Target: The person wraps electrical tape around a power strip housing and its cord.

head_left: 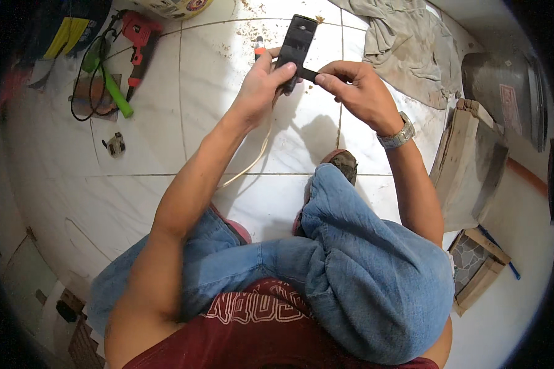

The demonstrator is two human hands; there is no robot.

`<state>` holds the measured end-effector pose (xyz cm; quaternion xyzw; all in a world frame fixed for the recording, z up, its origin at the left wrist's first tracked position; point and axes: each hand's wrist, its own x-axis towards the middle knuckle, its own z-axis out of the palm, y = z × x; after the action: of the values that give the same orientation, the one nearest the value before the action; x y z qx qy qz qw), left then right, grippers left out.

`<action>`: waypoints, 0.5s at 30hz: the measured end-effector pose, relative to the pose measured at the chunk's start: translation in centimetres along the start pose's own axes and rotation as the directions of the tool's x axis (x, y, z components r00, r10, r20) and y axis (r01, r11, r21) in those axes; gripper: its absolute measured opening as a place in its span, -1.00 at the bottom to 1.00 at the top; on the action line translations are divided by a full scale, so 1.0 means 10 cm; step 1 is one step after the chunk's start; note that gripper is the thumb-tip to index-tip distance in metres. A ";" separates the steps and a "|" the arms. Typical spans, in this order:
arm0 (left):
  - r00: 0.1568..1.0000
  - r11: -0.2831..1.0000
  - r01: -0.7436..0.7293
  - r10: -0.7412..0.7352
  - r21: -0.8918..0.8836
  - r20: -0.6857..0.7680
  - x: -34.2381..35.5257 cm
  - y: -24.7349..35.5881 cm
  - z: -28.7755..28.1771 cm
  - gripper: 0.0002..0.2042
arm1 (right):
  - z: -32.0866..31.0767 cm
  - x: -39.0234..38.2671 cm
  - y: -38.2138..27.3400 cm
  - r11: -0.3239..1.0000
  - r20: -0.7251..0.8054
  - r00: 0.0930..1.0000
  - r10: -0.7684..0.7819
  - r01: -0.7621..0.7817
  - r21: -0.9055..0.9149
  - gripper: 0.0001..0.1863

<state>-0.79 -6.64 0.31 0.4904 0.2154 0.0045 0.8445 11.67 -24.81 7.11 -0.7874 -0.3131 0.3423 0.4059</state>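
A long, flat black device (300, 43) is in my left hand (258, 92), its far end pointing up and slightly right. The thumb lies across its near end and the other fingers wrap behind it. My right hand (363, 95) pinches a small black strip (308, 75) beside that near end; whether the strip is joined to the device cannot be seen. A cream cable (263, 147) runs down from below my left hand towards the left forearm. Behind the left fingers shows an orange tool with a metal tip (259, 46), partly hidden; I cannot tell if it is held.
On the tiled floor at left lie a red power tool (140, 40) with a black cord, a green-handled tool (117, 95) and a small squarish object (114, 145). A bucket (172, 7) stands at the far edge. Right: a crumpled cloth (406, 52), wooden box (468, 160) and dark case (505, 86).
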 end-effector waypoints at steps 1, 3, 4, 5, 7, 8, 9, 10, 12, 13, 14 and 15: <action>1.000 1.000 -0.002 0.002 -0.006 -0.006 0.00 0.02 -0.01 -0.58 | -0.01 0.00 0.01 0.999 -0.023 1.000 0.011 -0.011 0.037 -0.66; 0.998 0.998 0.055 -0.054 0.025 -0.033 0.00 0.07 -0.03 -0.59 | -0.04 0.00 0.03 0.998 0.000 0.999 0.035 -0.035 0.060 -0.66; 0.998 0.998 0.057 -0.057 0.010 -0.025 -0.02 0.08 0.00 -0.57 | -0.05 -0.01 0.03 0.994 0.014 0.998 0.060 -0.061 0.087 -0.66; 0.998 0.998 0.057 -0.057 0.007 -0.027 -0.02 0.09 0.01 -0.57 | -0.03 -0.01 0.03 0.995 0.017 0.998 0.061 -0.062 0.085 -0.66; 0.999 0.999 0.039 -0.039 0.001 0.029 -0.03 0.09 0.03 -0.50 | 0.02 0.00 0.01 0.966 0.027 0.996 0.088 -0.092 0.241 -0.66; 0.999 0.999 0.039 -0.039 -0.002 0.028 -0.03 0.08 0.04 -0.50 | 0.05 0.01 0.02 0.967 0.029 0.996 0.089 -0.094 0.238 -0.66; 0.999 0.999 0.031 -0.031 0.013 0.036 -0.04 0.06 0.06 -0.48 | 0.08 0.01 0.04 0.953 0.031 0.994 0.107 -0.111 0.281 -0.66; 0.999 0.999 0.023 -0.024 0.029 0.043 -0.05 0.06 0.07 -0.46 | 0.11 0.02 0.06 0.937 0.034 0.992 0.123 -0.128 0.325 -0.66; 0.999 1.000 0.012 -0.013 0.015 0.041 -0.06 0.05 0.10 -0.46 | 0.12 0.03 0.06 0.930 0.048 0.989 0.139 -0.147 0.336 -0.66; 0.999 1.000 0.001 -0.001 0.002 0.042 -0.06 0.06 0.12 -0.45 | 0.12 0.03 0.07 0.923 0.058 0.986 0.154 -0.165 0.349 -0.67; 0.999 1.000 0.001 -0.001 0.001 0.042 -0.05 0.07 0.13 -0.45 | 0.12 0.03 0.08 0.923 0.058 0.986 0.155 -0.166 0.348 -0.67; 0.998 1.000 0.003 -0.002 -0.019 0.070 -0.05 0.08 0.14 -0.44 | 0.13 0.03 0.11 0.917 0.068 0.986 0.153 -0.167 0.361 -0.67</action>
<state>-0.56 -7.53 1.75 0.4820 0.1865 -0.0117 0.8560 11.09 -24.55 5.55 -0.7143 -0.1861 0.4417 0.5100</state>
